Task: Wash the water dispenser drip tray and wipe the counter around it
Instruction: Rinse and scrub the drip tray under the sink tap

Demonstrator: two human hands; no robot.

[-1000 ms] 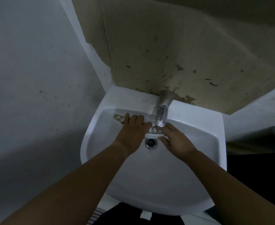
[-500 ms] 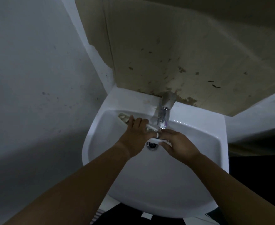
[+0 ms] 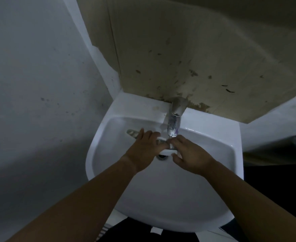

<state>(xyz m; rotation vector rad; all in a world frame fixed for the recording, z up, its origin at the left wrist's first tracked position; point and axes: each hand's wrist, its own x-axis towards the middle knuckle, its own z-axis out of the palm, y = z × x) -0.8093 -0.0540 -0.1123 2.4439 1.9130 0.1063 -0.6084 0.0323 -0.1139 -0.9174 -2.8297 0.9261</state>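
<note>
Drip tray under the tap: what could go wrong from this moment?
1. The drip tray is held over the drain between the left hand and the right hand; if the grip slips, it may hit the sink.
2. The metal grate sticks out past the left hand and might slide off.
3. The tray is close under the tap, so water could splash out.

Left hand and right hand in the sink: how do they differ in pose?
The left hand lies with fingers stretched flat over the grey metal grille; the right hand curls its fingers round the white drip tray. The left sits left of the tap, the right just below its spout. Both are inside the sink.
</note>
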